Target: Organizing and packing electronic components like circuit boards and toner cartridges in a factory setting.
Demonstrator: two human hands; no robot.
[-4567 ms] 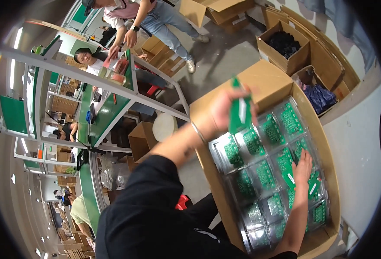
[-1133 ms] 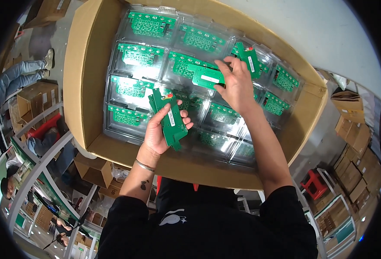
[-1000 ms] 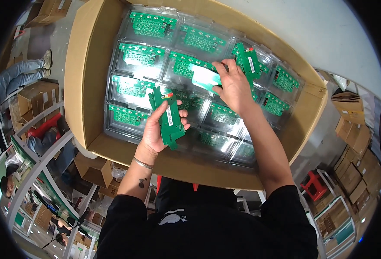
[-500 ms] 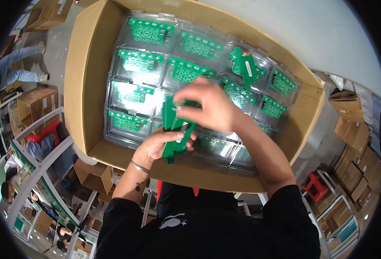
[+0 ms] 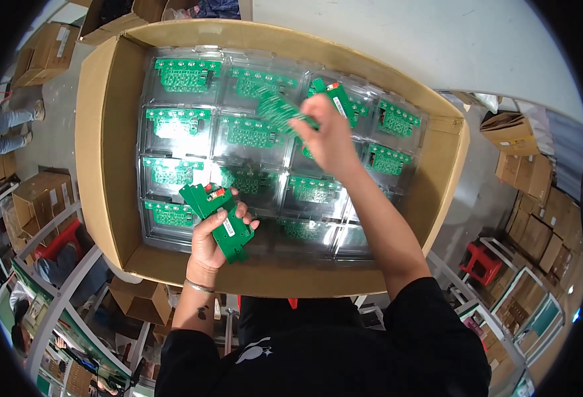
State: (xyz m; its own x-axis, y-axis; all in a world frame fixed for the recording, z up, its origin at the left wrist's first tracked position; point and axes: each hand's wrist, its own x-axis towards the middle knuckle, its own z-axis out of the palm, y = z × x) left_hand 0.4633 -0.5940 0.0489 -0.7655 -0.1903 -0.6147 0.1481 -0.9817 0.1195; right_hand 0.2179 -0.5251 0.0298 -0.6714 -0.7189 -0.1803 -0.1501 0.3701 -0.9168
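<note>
My left hand (image 5: 217, 228) grips a green circuit board (image 5: 228, 233) with a white label and a red part, above the near left of a clear plastic tray (image 5: 147, 142). Several boards may be stacked in that hand; I cannot tell. My right hand (image 5: 331, 135) pinches another circuit board, smeared by motion (image 5: 277, 109), over the tray's back middle. Rows of green boards, such as the one at the back left (image 5: 187, 75), lie in the tray's compartments. A labelled board (image 5: 339, 99) lies at a slant across another at the back right.
A large open cardboard box (image 5: 109, 155) surrounds the tray, its walls rising around my hands. Smaller cartons (image 5: 139, 298) and a red stool (image 5: 482, 266) stand on the floor beyond. A person's legs (image 5: 3, 140) show at the far left.
My right hand has moved away from the left with a circuit board, toward the tray's back. My left hand has shifted left with its board. The whole view has shifted as well.
</note>
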